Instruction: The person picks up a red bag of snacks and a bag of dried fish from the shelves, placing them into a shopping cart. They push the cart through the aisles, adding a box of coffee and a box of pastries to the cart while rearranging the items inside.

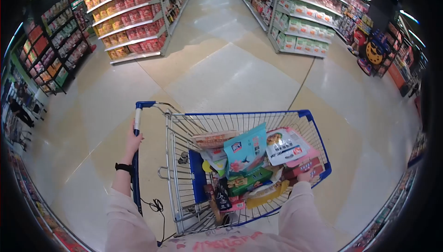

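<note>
A metal shopping cart (168, 169) with blue trim stands sideways before me. My left hand (134, 140) is wrapped round its handle (137, 119) at the left, a black band on the wrist. Over the cart's right side, my right hand (304, 177) grips a dark red box (310, 167); its fingertips are partly hidden. Left of that box, a turquoise pouch (246, 150) leans upright. A white food bag (282, 147) lies at the back right. Lower down are a green package (251, 181), a yellow package (267, 195) and a black packet (222, 196).
Shelves of red and yellow bags (131, 19) stand ahead on the left, shelves of green and white packs (300, 28) on the right. An aisle floor (214, 21) runs between them. A person (20, 111) is at the far left. A black cord (158, 206) hangs below the handle.
</note>
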`<state>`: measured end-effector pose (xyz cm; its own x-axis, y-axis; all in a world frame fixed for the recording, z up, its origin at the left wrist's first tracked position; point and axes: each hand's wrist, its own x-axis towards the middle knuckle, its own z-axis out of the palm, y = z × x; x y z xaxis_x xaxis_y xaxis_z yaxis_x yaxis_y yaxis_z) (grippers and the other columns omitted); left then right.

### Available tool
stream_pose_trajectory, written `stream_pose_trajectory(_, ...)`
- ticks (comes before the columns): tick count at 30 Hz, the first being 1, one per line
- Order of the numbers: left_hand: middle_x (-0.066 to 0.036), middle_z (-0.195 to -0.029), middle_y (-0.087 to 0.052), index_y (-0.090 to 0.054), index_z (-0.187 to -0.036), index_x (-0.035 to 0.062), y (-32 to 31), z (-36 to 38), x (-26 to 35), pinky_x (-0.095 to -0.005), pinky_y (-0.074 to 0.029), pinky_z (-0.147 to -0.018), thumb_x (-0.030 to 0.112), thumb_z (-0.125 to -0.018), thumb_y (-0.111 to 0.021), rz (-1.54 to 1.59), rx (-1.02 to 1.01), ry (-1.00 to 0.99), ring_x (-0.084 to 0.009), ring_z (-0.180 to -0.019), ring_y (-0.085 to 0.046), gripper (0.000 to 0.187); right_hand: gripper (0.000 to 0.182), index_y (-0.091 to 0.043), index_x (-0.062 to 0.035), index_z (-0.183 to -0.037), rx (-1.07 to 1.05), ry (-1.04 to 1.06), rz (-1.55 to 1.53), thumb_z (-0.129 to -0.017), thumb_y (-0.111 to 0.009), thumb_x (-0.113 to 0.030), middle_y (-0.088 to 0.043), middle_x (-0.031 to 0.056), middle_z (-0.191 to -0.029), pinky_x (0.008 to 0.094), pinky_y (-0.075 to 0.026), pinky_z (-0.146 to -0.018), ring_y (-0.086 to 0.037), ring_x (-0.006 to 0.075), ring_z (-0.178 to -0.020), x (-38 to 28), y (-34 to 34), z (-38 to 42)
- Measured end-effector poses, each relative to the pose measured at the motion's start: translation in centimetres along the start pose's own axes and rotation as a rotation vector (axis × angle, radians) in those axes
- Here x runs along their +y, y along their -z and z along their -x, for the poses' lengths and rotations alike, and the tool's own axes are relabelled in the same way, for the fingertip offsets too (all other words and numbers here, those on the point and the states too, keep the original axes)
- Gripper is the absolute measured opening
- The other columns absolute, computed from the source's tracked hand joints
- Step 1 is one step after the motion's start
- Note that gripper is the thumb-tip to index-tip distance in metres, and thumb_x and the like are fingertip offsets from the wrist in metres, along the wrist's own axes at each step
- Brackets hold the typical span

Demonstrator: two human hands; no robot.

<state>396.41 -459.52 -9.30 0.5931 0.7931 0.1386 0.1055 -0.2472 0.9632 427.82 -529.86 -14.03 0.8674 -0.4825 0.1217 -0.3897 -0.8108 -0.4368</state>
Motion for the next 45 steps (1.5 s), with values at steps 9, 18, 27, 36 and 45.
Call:
stream_pose_trajectory(9, -0.015, -0.119, -0.048, -0.022, -0.141, 0.013, 1.2, -3.0, -5.6, -0.0255, -0.048, -0.051, 0.003, -0.079, -0.054, 0.004, -0.07, -0.008, -0.0161, -0.067, -0.062, 0.071, 0.069, -0.03, -0.006, -0.132, 0.22, 0.181, 0.041, -0.075, -0.058, -0.033, -0.059, 0.0252, -0.104, 0.0459, -0.044, -0.086, -0.057, 0.0403, -0.098, -5.0, 15.0, 2.2)
stream_pose_trajectory(18, -0.02, -0.133, -0.038, -0.022, -0.141, 0.0153, 1.4, -4.4, -5.5, -0.024, -0.047, -0.051, 0.003, -0.079, -0.054, -0.038, -0.084, -0.038, -0.0167, -0.07, -0.063, 0.071, 0.093, -0.011, -0.011, -0.143, 0.066, 0.204, -0.73, -0.071, -0.07, -0.009, -0.059, 0.0175, -0.099, 0.0318, -0.05, -0.075, -0.061, 0.0219, -0.091, 4.7, 25.7, 10.4)
stream_pose_trajectory(27, -0.018, -0.128, -0.042, -0.022, -0.14, 0.0127, 1.3, -3.8, -4.0, -0.0237, -0.048, -0.051, 0.001, -0.081, -0.053, -0.054, -0.112, -0.043, -0.0181, -0.071, -0.063, 0.068, 0.079, -0.021, -0.0097, -0.142, -0.072, 0.319, -1.205, -0.075, -0.064, -0.005, -0.06, 0.0129, -0.105, 0.0259, -0.048, -0.076, -0.06, 0.0149, -0.09, 7.8, 25.9, 15.6)
stream_pose_trajectory(36, -0.017, -0.118, -0.046, -0.022, -0.138, 0.009, 1.4, -4.0, -3.0, -0.027, -0.05, -0.051, -0.005, -0.081, -0.05, -0.017, -0.146, -0.015, -0.0212, -0.071, -0.063, 0.065, 0.051, -0.053, 0.0025, -0.12, -0.43, 0.461, -1.21, -0.074, -0.065, -0.017, -0.062, 0.0118, -0.107, 0.0247, -0.047, -0.082, -0.06, 0.0139, -0.093, 2.9, 28.8, 12.0)
stream_pose_trajectory(45, -0.014, -0.11, -0.049, -0.021, -0.138, 0.0115, 1.2, -3.1, -1.2, -0.032, -0.05, -0.049, 0.002, -0.078, -0.048, -0.088, -0.174, -0.025, -0.0244, -0.068, -0.064, 0.067, 0.042, -0.062, 0.0025, -0.109, -1.018, 0.983, -0.444, -0.071, -0.068, -0.015, -0.065, 0.01, -0.1, 0.023, -0.048, -0.074, -0.061, 0.0123, -0.086, -11.1, 34.1, 13.3)
